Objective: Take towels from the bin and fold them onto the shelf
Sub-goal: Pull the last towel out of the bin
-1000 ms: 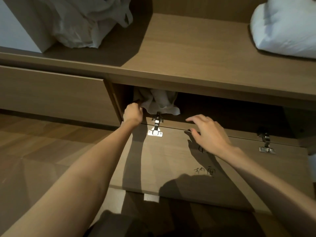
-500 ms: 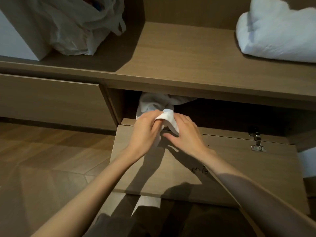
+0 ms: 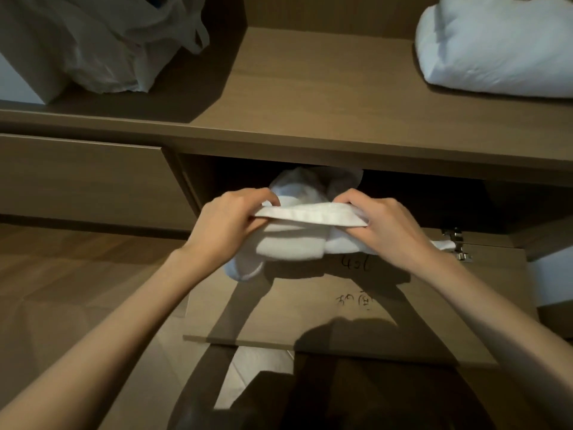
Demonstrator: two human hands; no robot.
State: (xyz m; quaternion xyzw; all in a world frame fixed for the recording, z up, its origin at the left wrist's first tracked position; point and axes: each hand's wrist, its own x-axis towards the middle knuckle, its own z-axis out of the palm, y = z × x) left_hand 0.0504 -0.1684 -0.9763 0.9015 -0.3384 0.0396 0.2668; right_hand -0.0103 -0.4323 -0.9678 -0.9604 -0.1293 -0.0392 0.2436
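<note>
A white towel (image 3: 305,226) hangs half out of the dark cabinet compartment (image 3: 418,203) below the wooden shelf (image 3: 310,97). My left hand (image 3: 229,221) pinches the towel's hemmed edge at its left end, and my right hand (image 3: 384,225) pinches the same edge at its right end, so the hem stretches flat between them. The rest of the towel bunches below my hands and trails back into the compartment, where its far part is hidden in shadow.
The compartment's door (image 3: 341,305) lies folded down flat toward me, with handwriting on it and a metal hinge (image 3: 455,243) at the right. On the shelf sit a plastic bag (image 3: 108,41) at left and a white bundle of cloth (image 3: 502,48) at right. Closed drawer front (image 3: 86,181) at left.
My left hand pulled the towel out of the compartment, my right hand joined it, and both hands have moved apart along the hem, drawing more towel out over the door.
</note>
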